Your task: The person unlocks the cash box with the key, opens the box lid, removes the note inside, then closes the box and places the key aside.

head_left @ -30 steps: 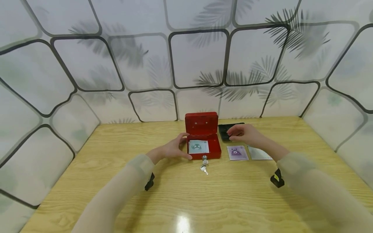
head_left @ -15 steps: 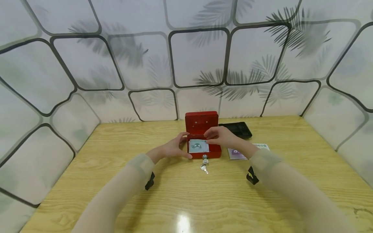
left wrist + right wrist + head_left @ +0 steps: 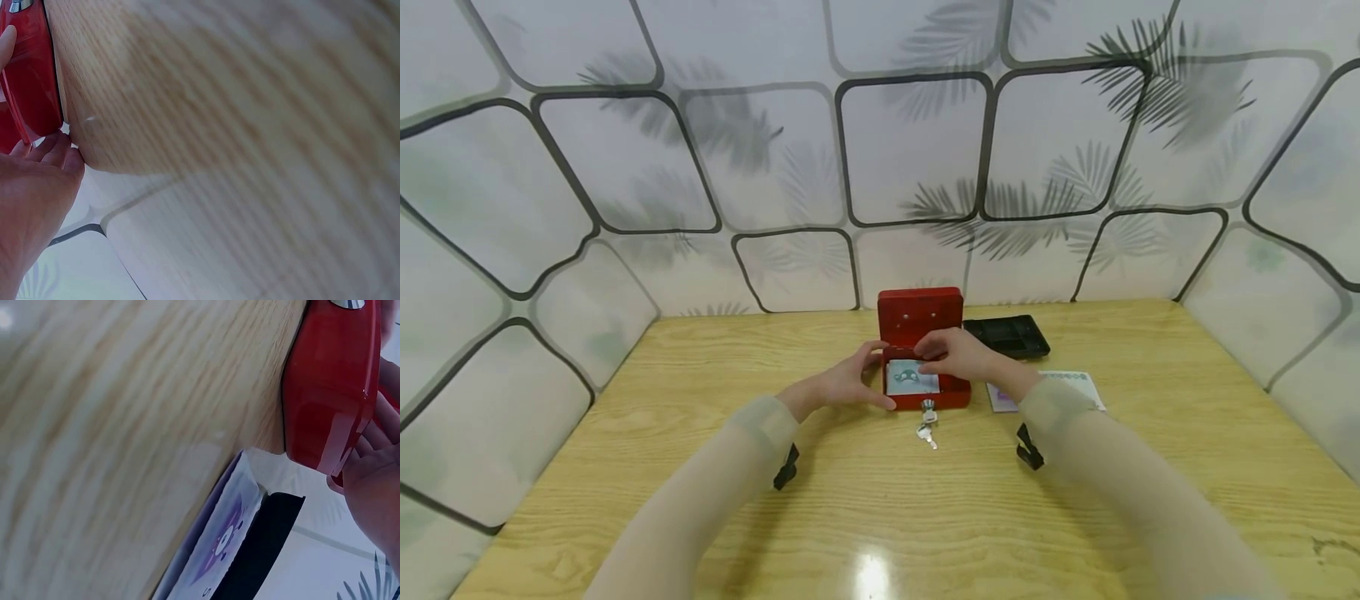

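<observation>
A red cash box [image 3: 953, 400] stands on the table with its lid [image 3: 920, 307] raised. Pale green play banknotes [image 3: 904, 380] with a monster print lie in its left part. My left hand [image 3: 841, 385] holds the box's left end, thumb at the front corner and fingers round the back, as the left wrist view [image 3: 34, 187] also has it. From the right, my right hand [image 3: 967, 357] reaches into the box, its fingertips over the right edge of the notes. In the right wrist view its fingers [image 3: 373, 434] dip behind the red wall. Keys [image 3: 927, 435] hang from the front lock.
A black compartment tray [image 3: 1032, 340] lies right of the box, near the patterned back wall. In front of it are purple notes [image 3: 1002, 402], partly hidden by my right forearm, and pale green notes [image 3: 1081, 385]. The wooden table [image 3: 880, 500] extends toward me.
My right hand has moved left from above the black tray into the box, over the green notes, uncovering the tray. My left hand has stayed on the box.
</observation>
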Action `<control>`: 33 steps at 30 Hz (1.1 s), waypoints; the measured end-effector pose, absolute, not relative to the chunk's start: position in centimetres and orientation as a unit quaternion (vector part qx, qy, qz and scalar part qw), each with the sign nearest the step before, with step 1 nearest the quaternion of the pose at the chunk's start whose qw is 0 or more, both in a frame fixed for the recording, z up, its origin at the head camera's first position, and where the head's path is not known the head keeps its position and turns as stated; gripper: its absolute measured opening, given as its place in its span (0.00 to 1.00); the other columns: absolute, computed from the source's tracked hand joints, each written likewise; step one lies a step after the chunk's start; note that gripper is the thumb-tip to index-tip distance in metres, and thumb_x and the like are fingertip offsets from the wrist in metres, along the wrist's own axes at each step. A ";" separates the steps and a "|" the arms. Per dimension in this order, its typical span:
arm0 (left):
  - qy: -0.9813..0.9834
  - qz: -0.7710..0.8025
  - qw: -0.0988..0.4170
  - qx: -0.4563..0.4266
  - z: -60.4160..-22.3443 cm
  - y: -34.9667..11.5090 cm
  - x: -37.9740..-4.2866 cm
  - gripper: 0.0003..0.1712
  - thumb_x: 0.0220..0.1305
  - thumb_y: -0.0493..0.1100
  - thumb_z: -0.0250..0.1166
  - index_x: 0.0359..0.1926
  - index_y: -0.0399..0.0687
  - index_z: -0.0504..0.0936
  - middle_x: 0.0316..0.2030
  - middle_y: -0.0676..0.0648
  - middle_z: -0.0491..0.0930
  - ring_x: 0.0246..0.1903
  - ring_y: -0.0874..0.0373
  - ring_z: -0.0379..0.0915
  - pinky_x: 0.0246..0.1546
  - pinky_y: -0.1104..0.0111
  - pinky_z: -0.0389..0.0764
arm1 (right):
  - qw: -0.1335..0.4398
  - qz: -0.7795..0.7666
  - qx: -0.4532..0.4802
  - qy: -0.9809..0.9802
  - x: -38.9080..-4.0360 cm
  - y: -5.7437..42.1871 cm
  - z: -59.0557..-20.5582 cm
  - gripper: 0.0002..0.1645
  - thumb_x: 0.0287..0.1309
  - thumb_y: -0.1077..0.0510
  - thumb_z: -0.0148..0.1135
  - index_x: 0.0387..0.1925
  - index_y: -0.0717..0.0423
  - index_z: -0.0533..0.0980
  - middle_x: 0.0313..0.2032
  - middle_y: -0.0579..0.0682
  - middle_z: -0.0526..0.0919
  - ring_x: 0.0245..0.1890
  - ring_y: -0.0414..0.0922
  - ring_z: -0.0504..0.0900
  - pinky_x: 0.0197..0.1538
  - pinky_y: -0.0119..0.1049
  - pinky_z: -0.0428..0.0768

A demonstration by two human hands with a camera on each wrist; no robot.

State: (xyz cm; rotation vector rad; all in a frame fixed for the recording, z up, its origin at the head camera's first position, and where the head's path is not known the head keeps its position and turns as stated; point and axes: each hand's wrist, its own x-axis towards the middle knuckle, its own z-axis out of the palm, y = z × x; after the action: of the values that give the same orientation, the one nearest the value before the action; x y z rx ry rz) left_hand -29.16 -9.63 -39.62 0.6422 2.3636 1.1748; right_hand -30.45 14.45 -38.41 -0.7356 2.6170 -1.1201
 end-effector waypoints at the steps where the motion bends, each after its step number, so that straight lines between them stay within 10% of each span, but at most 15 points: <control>1: 0.850 0.424 0.212 0.231 -39.6 -9.6 -29.1 0.52 0.55 0.45 0.75 0.71 0.51 0.50 0.72 0.39 0.54 0.72 0.47 0.45 0.70 0.50 0.44 | 0.103 -0.375 -0.248 0.887 -30.5 14.4 -38.5 0.18 0.59 0.61 0.67 0.50 0.64 0.77 0.49 0.57 0.82 0.51 0.52 0.79 0.55 0.45 0.77; 33: 0.846 0.428 0.210 0.239 -39.5 -9.6 -28.9 0.52 0.55 0.41 0.74 0.72 0.47 0.49 0.72 0.37 0.54 0.71 0.46 0.47 0.70 0.51 0.45 | 0.144 -0.325 -0.266 0.896 -30.2 13.4 -38.2 0.18 0.60 0.60 0.66 0.52 0.61 0.78 0.50 0.53 0.82 0.53 0.51 0.78 0.57 0.45 0.75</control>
State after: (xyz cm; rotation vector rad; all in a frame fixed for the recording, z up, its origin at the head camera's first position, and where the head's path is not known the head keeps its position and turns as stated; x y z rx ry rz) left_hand -28.94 -9.61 -39.51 0.6650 2.3510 1.1906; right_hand -30.20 13.38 -38.19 -0.7680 2.5816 -0.9368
